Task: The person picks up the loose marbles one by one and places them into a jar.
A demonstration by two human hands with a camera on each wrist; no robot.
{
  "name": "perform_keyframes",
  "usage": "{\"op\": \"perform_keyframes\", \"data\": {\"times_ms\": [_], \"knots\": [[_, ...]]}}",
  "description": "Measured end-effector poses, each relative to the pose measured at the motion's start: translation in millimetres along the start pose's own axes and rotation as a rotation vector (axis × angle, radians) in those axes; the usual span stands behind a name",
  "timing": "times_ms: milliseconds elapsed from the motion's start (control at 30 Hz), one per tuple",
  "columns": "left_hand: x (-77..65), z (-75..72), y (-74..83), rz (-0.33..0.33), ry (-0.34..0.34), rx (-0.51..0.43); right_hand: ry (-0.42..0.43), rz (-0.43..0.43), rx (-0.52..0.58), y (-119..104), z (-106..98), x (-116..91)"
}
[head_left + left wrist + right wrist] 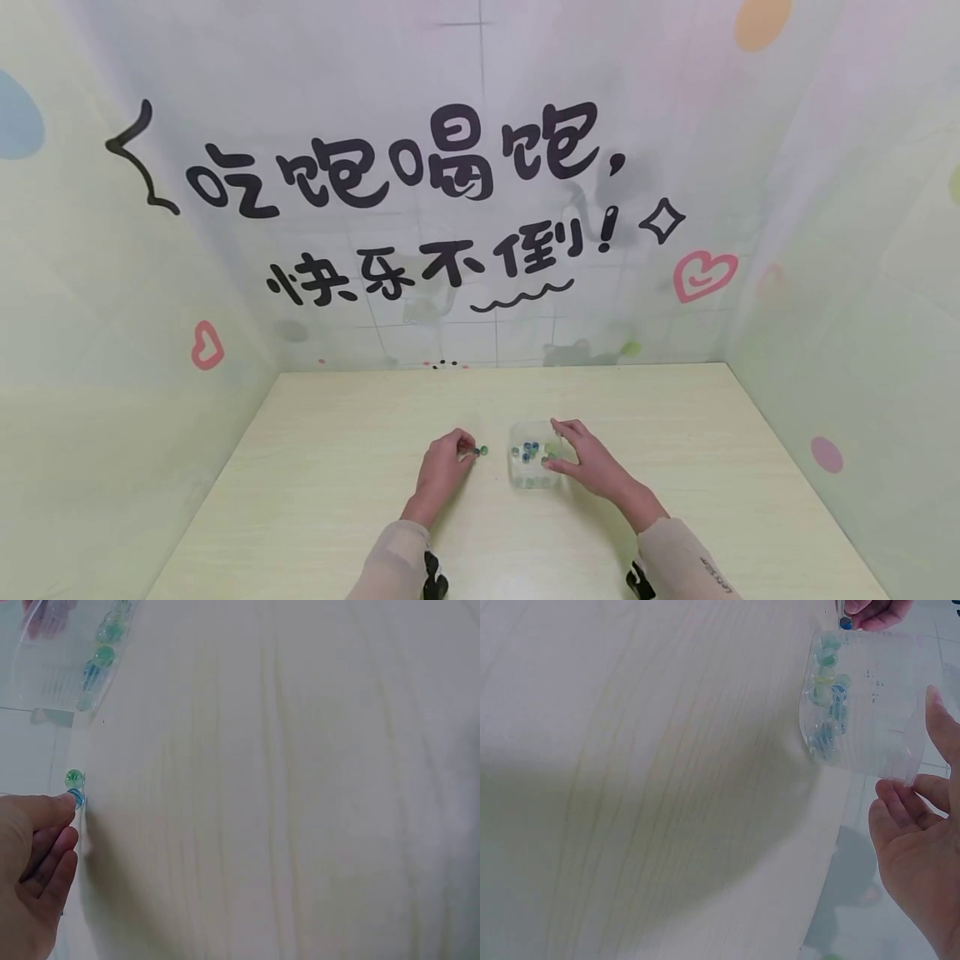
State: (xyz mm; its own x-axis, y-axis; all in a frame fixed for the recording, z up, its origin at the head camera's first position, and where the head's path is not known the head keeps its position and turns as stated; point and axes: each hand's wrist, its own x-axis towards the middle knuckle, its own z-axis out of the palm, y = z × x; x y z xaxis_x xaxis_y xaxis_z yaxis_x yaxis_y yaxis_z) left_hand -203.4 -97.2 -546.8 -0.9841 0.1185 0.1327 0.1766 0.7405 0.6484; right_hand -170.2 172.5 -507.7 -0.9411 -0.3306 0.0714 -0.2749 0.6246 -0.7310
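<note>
Between thumb and index fingertip, my left hand (pixel 442 468) pinches a blue glass marble (pixel 77 798) at the tabletop. A green marble (pixel 74 778) lies right beside it. To the right stands a clear plastic box (pixel 889 712), upright on the table, with several green and blue marbles (pixel 530 451) on its bottom. My right hand (pixel 600 468) holds this box at its right side, thumb near and fingers at the far corner. In the right wrist view, the fingertips (pixel 891 786) touch the box near its rim.
Both hands work on a pale wood-grain table (pixel 337 483). A printed cloth backdrop (pixel 480 333) with black lettering rises at the table's back edge, and cloth sides (pixel 847 333) stand to left and right.
</note>
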Motion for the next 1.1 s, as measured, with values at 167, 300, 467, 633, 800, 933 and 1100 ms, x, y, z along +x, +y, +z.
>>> {"op": "perform_keyframes", "data": {"times_ms": [167, 300, 467, 633, 800, 933, 1100], "knots": [[0.5, 1.3, -1.7, -0.006, 0.002, 0.009, -0.003, -0.004, -0.006, 1.0, 0.0, 0.7], [1.1, 3.1, -1.7, -0.021, 0.008, 0.0, -0.002, -0.005, -0.007, 1.1, -0.2, 1.1], [2.1, 5.3, 0.3, -0.048, 0.017, -0.007, 0.002, -0.002, -0.011, 0.2, -1.1, 0.7], [2.3, 7.3, 1.7, -0.054, 0.031, 0.002, 0.006, 0.001, -0.008, 1.0, -1.0, 0.8], [3.0, 9.2, 0.3, -0.057, 0.036, 0.013, 0.006, 0.006, -0.001, 2.3, -0.2, 1.1], [3.1, 9.9, -1.1, -0.058, 0.038, 0.012, 0.007, 0.009, -0.003, 2.9, 0.4, 1.3], [2.5, 10.2, -2.2, -0.062, 0.042, 0.007, 0.006, 0.013, -0.009, 3.1, 1.2, 1.8]]}}
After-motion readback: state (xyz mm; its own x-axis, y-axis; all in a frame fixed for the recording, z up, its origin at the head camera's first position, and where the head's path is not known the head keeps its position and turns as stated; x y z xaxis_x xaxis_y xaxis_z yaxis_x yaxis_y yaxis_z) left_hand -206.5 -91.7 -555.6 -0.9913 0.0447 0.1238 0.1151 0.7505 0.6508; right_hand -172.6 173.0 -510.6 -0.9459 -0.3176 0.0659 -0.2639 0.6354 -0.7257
